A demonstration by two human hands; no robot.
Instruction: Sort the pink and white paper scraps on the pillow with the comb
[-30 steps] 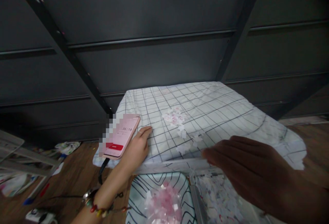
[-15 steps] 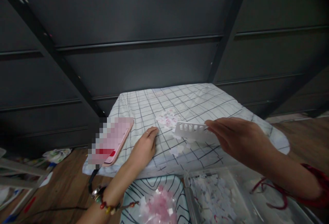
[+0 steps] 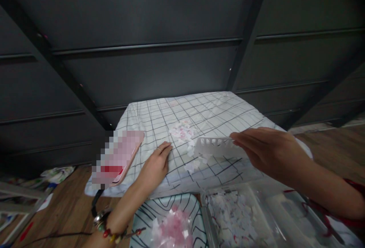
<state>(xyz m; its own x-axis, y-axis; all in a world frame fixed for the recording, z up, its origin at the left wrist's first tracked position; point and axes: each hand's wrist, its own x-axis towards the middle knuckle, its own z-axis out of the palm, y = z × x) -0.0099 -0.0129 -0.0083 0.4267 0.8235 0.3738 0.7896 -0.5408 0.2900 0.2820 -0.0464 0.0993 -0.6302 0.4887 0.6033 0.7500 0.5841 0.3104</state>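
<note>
1. The right hand (image 3: 264, 150) pinches one end of a white toothed plastic strip (image 3: 214, 146), holding it just above the checked pillow (image 3: 216, 111). The grip sits only at the near-right end, so the free end could sag or twist and slip out of the fingers.

2. The left hand (image 3: 155, 164) lies flat and open on the pillow, palm down, gripping nothing. The pillow is soft; if that hand presses or shifts, the surface may tilt and the small loose paper pieces (image 3: 182, 132) lying between the hands could slide or scatter.

3. Those pieces lie right under and beside the strip's free end. A careless sweep with the strip could flick them off the pillow onto the wooden floor (image 3: 65, 206), where they would be hard to gather.

4. A pink phone (image 3: 121, 157) rests on the pillow's left edge, just left of the left hand, with a dark cable hanging off toward the floor. A nudge from the wrist, or a tug on the cable, might pull it over the edge.

5. Near the viewer sit a patterned bowl (image 3: 159, 210) of pink and white scraps and a clear tray (image 3: 251, 202) of white scraps. The right forearm passes above the tray; dropping low, it could knock the tray or spill it. The strip's teeth are blurred, so I cannot tell whether anything is caught in them.
</note>
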